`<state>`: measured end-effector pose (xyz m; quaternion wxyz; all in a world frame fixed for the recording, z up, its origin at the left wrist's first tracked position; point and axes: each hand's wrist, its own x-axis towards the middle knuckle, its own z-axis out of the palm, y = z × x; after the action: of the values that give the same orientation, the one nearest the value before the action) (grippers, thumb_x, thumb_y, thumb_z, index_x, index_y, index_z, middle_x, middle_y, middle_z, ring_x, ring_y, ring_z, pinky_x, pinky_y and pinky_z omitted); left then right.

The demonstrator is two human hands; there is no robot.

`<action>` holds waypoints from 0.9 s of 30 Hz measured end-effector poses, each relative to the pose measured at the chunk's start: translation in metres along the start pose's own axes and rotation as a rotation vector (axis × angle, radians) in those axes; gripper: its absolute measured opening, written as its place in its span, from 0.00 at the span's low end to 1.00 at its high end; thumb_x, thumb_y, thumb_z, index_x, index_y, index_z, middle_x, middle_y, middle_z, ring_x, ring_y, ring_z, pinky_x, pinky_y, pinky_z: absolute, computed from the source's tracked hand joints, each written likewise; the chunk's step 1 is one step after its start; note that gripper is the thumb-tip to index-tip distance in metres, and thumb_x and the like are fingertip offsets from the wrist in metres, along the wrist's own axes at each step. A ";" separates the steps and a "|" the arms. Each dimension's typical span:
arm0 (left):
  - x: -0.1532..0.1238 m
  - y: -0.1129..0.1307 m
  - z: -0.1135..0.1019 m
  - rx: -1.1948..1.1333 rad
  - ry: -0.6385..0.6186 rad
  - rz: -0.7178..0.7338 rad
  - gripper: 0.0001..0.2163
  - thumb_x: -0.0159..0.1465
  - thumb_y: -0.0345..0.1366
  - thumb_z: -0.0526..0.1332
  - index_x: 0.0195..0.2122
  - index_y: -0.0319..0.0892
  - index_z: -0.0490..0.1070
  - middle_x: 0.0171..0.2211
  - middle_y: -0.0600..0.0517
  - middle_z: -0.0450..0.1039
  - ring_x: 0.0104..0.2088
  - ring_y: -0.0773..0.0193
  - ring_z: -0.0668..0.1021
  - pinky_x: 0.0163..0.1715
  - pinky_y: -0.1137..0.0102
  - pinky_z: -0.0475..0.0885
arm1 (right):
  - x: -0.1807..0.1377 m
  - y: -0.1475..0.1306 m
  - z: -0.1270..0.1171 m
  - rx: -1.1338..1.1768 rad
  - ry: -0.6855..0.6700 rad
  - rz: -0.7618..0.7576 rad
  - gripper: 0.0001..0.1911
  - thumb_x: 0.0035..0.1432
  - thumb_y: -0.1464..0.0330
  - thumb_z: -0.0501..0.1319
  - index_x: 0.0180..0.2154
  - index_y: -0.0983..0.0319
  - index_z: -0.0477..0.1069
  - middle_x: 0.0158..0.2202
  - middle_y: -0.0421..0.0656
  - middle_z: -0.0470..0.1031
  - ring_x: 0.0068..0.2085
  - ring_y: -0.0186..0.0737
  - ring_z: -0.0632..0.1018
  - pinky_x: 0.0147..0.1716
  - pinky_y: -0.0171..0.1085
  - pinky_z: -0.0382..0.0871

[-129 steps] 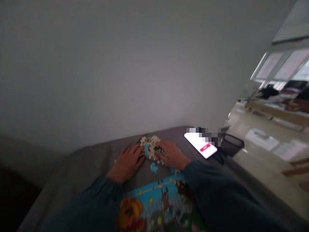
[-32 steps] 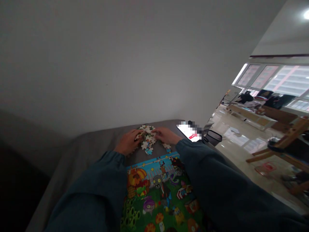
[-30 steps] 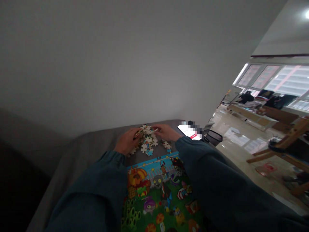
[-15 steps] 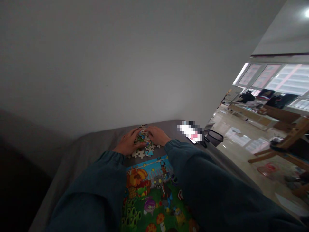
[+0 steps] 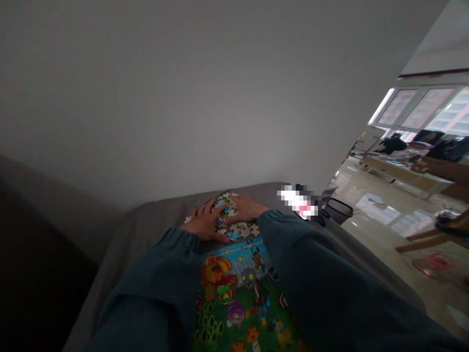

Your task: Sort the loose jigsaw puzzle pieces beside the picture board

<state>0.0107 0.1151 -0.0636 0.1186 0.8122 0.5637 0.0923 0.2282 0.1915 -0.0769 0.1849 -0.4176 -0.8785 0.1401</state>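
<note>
Grey fabric covers the table (image 5: 154,222), and on it both hands press flat on a heap of loose jigsaw pieces (image 5: 230,215) at the far end, close to the wall. The left hand (image 5: 205,225) lies palm down with its fingers spread open over the left side of the heap, its thumb stretched along the near edge. The right hand (image 5: 246,208) rests open on the right side of the heap, fingers pointing left so that they meet the left hand's fingertips; neither hand grips a piece. Many pieces show their pale backs, a few show blue.

Just this side of the heap lies the picture sheet (image 5: 242,298), touching the nearest pieces: a bright cartoon garden with a blue sky strip, a white fence, a pumpkin, a grey-faced figure and green plants. No lettering on it can be read. Dark teal sleeves (image 5: 164,278) flank it on both sides.

Right of the hands lies a phone (image 5: 299,203), its lit screen blurred out, so nothing on it is legible. Beyond the table edge stands a black mesh bin (image 5: 339,209).
</note>
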 end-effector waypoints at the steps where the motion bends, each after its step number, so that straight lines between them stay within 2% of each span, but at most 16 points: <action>1: 0.000 0.001 0.001 0.004 0.005 -0.004 0.53 0.43 0.62 0.73 0.70 0.54 0.57 0.72 0.39 0.51 0.68 0.30 0.60 0.62 0.38 0.59 | 0.004 -0.001 0.001 0.018 -0.011 0.014 0.52 0.41 0.49 0.77 0.64 0.62 0.67 0.60 0.58 0.72 0.61 0.64 0.72 0.61 0.61 0.63; 4: 0.002 0.004 0.002 0.004 0.063 0.005 0.43 0.53 0.56 0.70 0.69 0.54 0.59 0.67 0.41 0.60 0.65 0.36 0.65 0.60 0.43 0.63 | 0.011 -0.002 -0.005 0.097 -0.015 0.041 0.41 0.45 0.61 0.77 0.60 0.63 0.70 0.56 0.54 0.76 0.58 0.56 0.75 0.59 0.53 0.66; 7: 0.006 0.004 0.001 -0.019 0.130 0.058 0.35 0.58 0.51 0.68 0.66 0.51 0.63 0.63 0.43 0.65 0.61 0.43 0.70 0.59 0.53 0.67 | 0.006 0.001 -0.016 0.185 0.034 0.068 0.35 0.48 0.69 0.74 0.59 0.62 0.72 0.54 0.49 0.78 0.53 0.47 0.78 0.55 0.46 0.70; 10: 0.009 0.003 -0.003 -0.059 0.202 0.102 0.27 0.65 0.47 0.62 0.64 0.48 0.65 0.59 0.45 0.69 0.56 0.52 0.75 0.56 0.62 0.70 | -0.005 0.005 -0.029 0.261 0.089 0.094 0.28 0.52 0.70 0.72 0.56 0.62 0.74 0.51 0.47 0.79 0.50 0.43 0.79 0.54 0.43 0.70; 14: 0.011 0.003 -0.008 -0.097 0.286 0.095 0.20 0.70 0.42 0.54 0.61 0.46 0.67 0.56 0.46 0.72 0.54 0.56 0.76 0.56 0.64 0.71 | -0.018 0.009 -0.050 0.337 0.115 0.130 0.23 0.54 0.64 0.71 0.51 0.63 0.78 0.43 0.46 0.80 0.44 0.43 0.79 0.50 0.44 0.71; 16: 0.011 0.002 -0.009 -0.099 0.309 0.076 0.20 0.70 0.42 0.53 0.61 0.46 0.68 0.58 0.46 0.72 0.57 0.55 0.75 0.59 0.61 0.69 | -0.022 0.009 -0.060 0.383 0.107 0.139 0.23 0.54 0.62 0.72 0.52 0.63 0.78 0.41 0.46 0.81 0.41 0.42 0.79 0.47 0.44 0.72; 18: 0.011 0.002 -0.007 -0.095 0.313 0.053 0.22 0.70 0.47 0.53 0.62 0.47 0.66 0.61 0.46 0.69 0.60 0.52 0.72 0.61 0.58 0.67 | -0.024 0.009 -0.067 0.435 0.085 0.138 0.22 0.58 0.61 0.69 0.52 0.63 0.77 0.41 0.46 0.81 0.40 0.40 0.79 0.45 0.42 0.73; 21: 0.010 0.001 -0.002 -0.086 0.265 0.037 0.30 0.67 0.57 0.55 0.66 0.49 0.61 0.67 0.45 0.63 0.64 0.48 0.69 0.62 0.55 0.66 | -0.025 0.009 -0.067 0.493 0.042 0.129 0.17 0.64 0.59 0.63 0.48 0.63 0.78 0.42 0.47 0.82 0.39 0.39 0.80 0.44 0.41 0.74; 23: 0.009 0.000 0.001 -0.075 0.211 0.034 0.36 0.64 0.61 0.57 0.68 0.49 0.57 0.69 0.44 0.60 0.65 0.46 0.67 0.62 0.53 0.65 | -0.024 0.011 -0.063 0.504 0.019 0.127 0.15 0.63 0.61 0.63 0.44 0.64 0.79 0.40 0.47 0.82 0.38 0.39 0.80 0.43 0.40 0.74; 25: 0.008 -0.001 0.004 -0.059 0.164 0.022 0.39 0.61 0.59 0.61 0.70 0.49 0.55 0.70 0.43 0.58 0.66 0.43 0.66 0.62 0.51 0.65 | -0.023 0.013 -0.058 0.498 0.004 0.128 0.14 0.59 0.65 0.66 0.46 0.64 0.78 0.37 0.46 0.81 0.36 0.38 0.79 0.41 0.39 0.74; 27: 0.007 -0.002 0.005 -0.040 0.136 0.012 0.36 0.62 0.55 0.64 0.69 0.51 0.57 0.69 0.44 0.61 0.66 0.43 0.66 0.62 0.50 0.64 | -0.021 0.016 -0.054 0.481 0.005 0.130 0.21 0.57 0.69 0.66 0.53 0.65 0.75 0.33 0.43 0.80 0.34 0.37 0.78 0.38 0.38 0.73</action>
<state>0.0132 0.1217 -0.0689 0.0957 0.8048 0.5638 0.1589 0.2755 0.1893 -0.0392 0.2715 -0.4176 -0.7909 0.3557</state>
